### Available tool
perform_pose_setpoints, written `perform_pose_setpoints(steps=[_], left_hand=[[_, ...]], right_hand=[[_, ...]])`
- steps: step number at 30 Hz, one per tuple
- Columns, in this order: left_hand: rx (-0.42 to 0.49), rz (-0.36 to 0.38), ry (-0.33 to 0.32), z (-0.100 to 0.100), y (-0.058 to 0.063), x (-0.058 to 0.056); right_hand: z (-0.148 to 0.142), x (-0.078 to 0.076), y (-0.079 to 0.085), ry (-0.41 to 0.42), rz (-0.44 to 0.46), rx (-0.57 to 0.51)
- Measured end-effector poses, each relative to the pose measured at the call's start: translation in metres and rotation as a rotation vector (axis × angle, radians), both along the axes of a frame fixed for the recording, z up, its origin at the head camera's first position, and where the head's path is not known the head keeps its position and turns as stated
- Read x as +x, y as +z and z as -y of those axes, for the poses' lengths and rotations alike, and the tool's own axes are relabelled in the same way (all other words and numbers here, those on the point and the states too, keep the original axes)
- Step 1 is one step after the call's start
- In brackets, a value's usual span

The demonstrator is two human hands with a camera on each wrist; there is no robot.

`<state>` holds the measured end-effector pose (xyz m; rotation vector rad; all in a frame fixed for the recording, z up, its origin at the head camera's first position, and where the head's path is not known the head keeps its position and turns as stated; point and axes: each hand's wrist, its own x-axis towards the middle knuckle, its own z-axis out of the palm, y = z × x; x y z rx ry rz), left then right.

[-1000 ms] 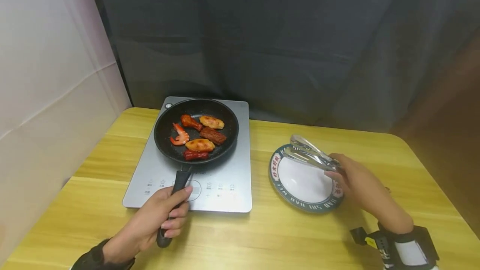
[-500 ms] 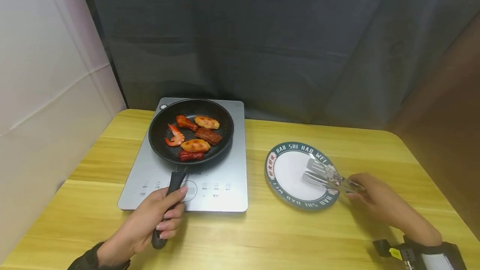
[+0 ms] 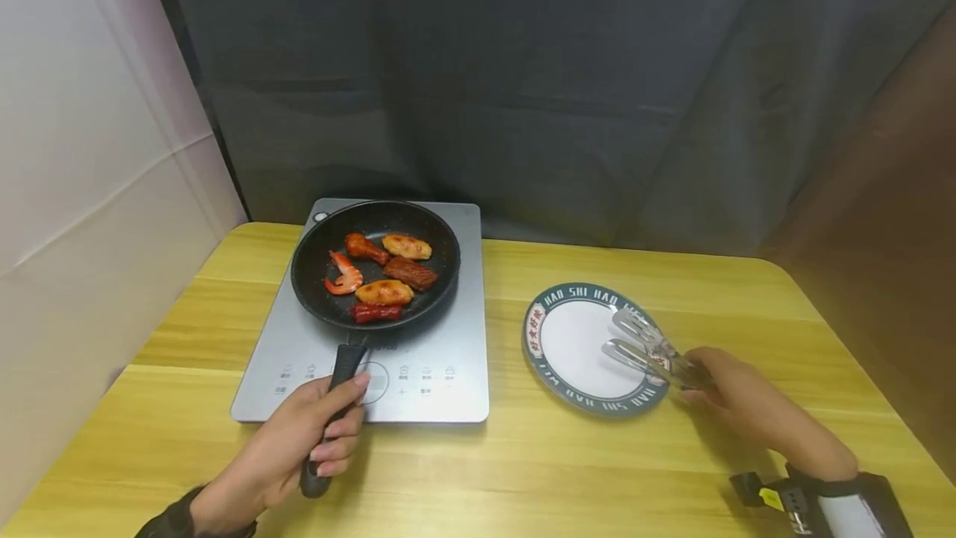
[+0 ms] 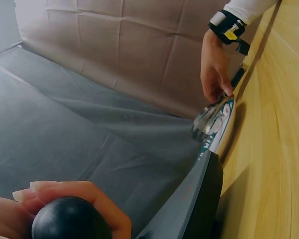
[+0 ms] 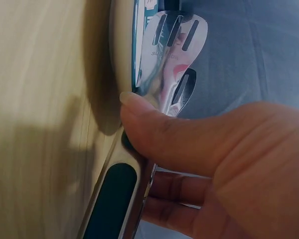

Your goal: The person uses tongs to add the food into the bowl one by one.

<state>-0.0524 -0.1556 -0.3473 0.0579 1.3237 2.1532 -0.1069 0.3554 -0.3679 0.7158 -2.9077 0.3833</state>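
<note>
My left hand (image 3: 321, 432) grips the black handle of a frying pan (image 3: 442, 301), which sits on the silver induction cooktop (image 3: 456, 405). Inside the pan lie a shrimp (image 3: 345, 274), a drumstick (image 3: 366, 247), two browned yellow wing pieces (image 3: 384, 292), a brown meat slab (image 3: 410, 272) and a dark red piece (image 3: 376, 313). My right hand (image 3: 735, 395) holds metal serving tongs (image 5: 120, 191) between thumb and fingers. Their slotted heads are spread apart over the right side of a white plate (image 3: 582, 347) with a green lettered rim; nothing is between them. Whether they touch the plate cannot be told.
The wooden table (image 3: 493, 488) carries everything. A dark curtain (image 3: 508, 90) hangs behind it, a pale sheet (image 3: 97, 148) stands on the left, and a brown cloth (image 3: 881, 214) closes the right side. The plate stands right of the cooktop.
The tongs and my right hand have come from over the plate's far side toward its right, nearer edge, and the tong heads have swung lower. My left hand keeps its grip; the head view shifts slightly.
</note>
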Motion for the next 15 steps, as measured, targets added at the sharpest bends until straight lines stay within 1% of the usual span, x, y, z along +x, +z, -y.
perform_pose_setpoints(steps=[4, 8, 10, 12, 14, 15], left_hand=[[0.015, 0.000, 0.000, 0.001, -0.001, -0.001], [0.009, -0.001, -0.002, 0.002, -0.001, -0.003], [-0.012, -0.010, -0.012, 0.004, -0.001, -0.004], [-0.054, -0.034, -0.032, 0.007, -0.001, -0.006], [-0.142, -0.065, -0.051, 0.011, 0.002, -0.007], [-0.207, -0.091, -0.061, 0.014, 0.004, -0.007]], right_hand=[[0.004, -0.003, -0.001, -0.008, 0.006, -0.008], [0.007, -0.005, -0.001, -0.067, 0.071, -0.004], [0.008, -0.005, -0.001, -0.100, 0.100, 0.009], [0.009, -0.005, 0.000, -0.111, 0.095, 0.024], [0.010, -0.004, 0.004, -0.121, 0.058, 0.028], [0.012, -0.003, 0.007, -0.135, 0.035, 0.022]])
